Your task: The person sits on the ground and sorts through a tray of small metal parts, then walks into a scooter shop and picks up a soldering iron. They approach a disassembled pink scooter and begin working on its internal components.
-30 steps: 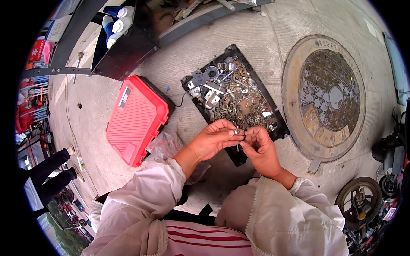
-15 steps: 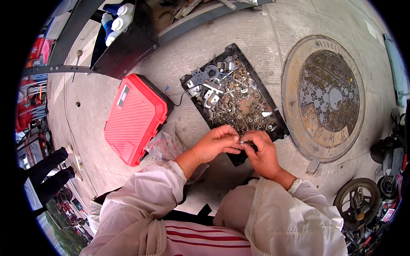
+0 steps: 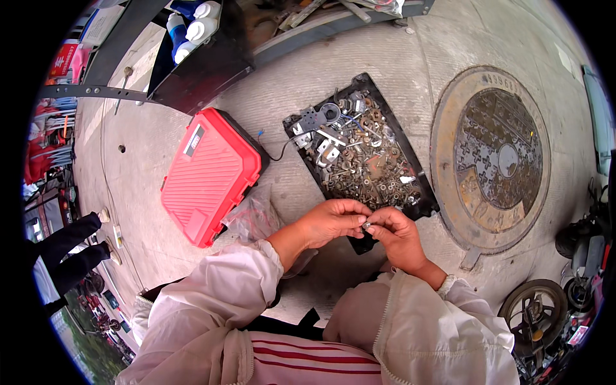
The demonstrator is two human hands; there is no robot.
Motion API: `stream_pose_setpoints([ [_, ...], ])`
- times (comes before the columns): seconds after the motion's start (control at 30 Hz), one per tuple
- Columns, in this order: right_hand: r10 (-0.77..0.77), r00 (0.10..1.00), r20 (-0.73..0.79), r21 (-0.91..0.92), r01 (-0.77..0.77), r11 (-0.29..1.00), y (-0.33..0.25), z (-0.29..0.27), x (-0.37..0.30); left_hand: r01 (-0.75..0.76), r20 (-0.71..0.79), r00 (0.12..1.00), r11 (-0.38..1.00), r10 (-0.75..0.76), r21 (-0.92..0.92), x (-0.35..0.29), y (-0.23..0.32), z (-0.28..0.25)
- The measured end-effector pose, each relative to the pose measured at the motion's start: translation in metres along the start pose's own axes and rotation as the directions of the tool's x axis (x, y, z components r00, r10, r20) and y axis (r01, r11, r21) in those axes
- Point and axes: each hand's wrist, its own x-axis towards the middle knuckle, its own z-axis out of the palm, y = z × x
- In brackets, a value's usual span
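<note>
In front of my lap, both hands meet at the near end of a black tray (image 3: 423, 206). A small metal fastener (image 3: 366, 226) is pinched between the fingertips; whether it is a nut or a bolt is too small to tell. My left hand (image 3: 324, 224) is closed, its thumb and fingers pressed together at the fastener's left side. From the right, my right hand (image 3: 403, 240) grips it between thumb and forefinger. Mixed bolts, nuts and washers (image 3: 369, 167) fill the tray, with a grey bracket part (image 3: 313, 119) and a cable at its far left.
Left of the tray lies a red plastic case (image 3: 212, 179), beside a clear plastic bag (image 3: 253, 215). A round manhole cover (image 3: 500, 147) is at right. White bottles (image 3: 204, 29) stand in a dark bin far left. A wheel (image 3: 532, 314) is lower right; someone's legs (image 3: 74, 256) show at left.
The view has shifted slightly, so the tray and case appear lower and farther right. My fingers have changed position a little around the fastener, which both hands still hold.
</note>
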Motion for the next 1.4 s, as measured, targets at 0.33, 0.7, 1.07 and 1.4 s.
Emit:
stream_pose_setpoints([
  [0.33, -0.023, 1.000, 0.003, 0.069, 0.023, 0.997, 0.001, 0.002, -0.002, 0.008, 0.093, 0.996, 0.999, -0.012, 0.044, -0.002, 0.005, -0.008],
  [0.7, -0.217, 0.974, -0.067, -0.269, 0.191, 0.944, -0.012, 0.013, 0.000, -0.043, 0.133, 0.984, 0.883, 0.119, -0.468, -0.001, -0.002, 0.002],
  [1.07, -0.267, 0.962, -0.059, -0.381, 0.225, 0.897, -0.019, 0.014, 0.001, 0.012, 0.207, 0.973, 0.872, 0.104, -0.490, 0.006, -0.011, -0.003],
  [1.4, -0.252, 0.964, -0.083, -0.501, 0.178, 0.847, -0.015, 0.016, -0.003, -0.001, 0.056, 0.998, 0.933, 0.023, -0.360, 0.002, -0.020, 0.015],
])
